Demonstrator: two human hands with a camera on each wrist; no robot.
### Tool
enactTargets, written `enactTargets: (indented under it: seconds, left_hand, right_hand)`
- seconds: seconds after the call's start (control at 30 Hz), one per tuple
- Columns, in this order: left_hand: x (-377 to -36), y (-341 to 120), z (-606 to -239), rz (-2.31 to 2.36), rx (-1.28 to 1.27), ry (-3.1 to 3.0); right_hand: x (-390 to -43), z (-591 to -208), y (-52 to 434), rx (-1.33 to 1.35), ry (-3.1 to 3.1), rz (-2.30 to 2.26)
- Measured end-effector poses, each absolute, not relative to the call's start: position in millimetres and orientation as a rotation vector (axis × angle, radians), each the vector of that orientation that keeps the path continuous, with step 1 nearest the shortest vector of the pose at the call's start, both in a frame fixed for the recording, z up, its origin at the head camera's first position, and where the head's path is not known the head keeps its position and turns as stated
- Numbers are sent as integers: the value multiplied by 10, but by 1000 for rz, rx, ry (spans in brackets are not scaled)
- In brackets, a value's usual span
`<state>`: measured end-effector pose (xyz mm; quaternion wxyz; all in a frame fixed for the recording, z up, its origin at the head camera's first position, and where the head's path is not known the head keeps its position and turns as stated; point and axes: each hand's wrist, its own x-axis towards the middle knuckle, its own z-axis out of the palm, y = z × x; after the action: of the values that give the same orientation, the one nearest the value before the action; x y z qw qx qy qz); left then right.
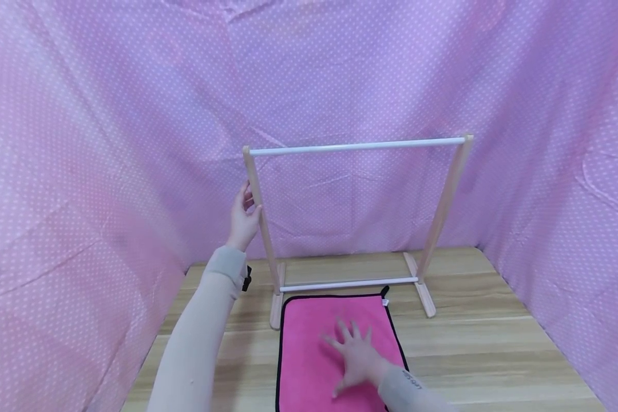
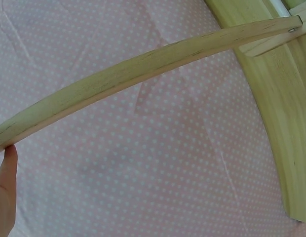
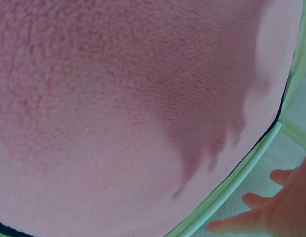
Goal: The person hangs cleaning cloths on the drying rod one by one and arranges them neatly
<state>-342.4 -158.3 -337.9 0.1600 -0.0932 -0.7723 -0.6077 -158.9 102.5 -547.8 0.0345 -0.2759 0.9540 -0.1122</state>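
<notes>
A small wooden drying rack (image 1: 357, 146) with a white top bar stands at the back of the table. My left hand (image 1: 244, 217) grips its left post (image 1: 265, 234) about halfway up. The left wrist view shows that post (image 2: 143, 69) crossing the frame, with one fingertip (image 2: 6, 173) against it. A pink towel (image 1: 309, 337) with black edging lies flat in front of the rack. My right hand (image 1: 354, 352) rests on it, palm down and fingers spread. The towel (image 3: 118, 113) fills the right wrist view, with my fingers (image 3: 271, 212) at the lower right.
The wooden table (image 1: 484, 343) is walled in by pink dotted cloth (image 1: 108, 143) on the left, back and right. The rack's lower white bar (image 1: 347, 284) and right foot (image 1: 424, 297) sit just beyond the towel's far edge.
</notes>
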Motion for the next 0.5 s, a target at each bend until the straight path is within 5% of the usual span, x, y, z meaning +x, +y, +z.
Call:
enactTargets:
  seconds: [0.5]
  left_hand:
    - [-3457,-1575,-3402,-1651,-275,-2311]
  right_hand:
    - [-1685,-5649,1043,-664,2764,-388]
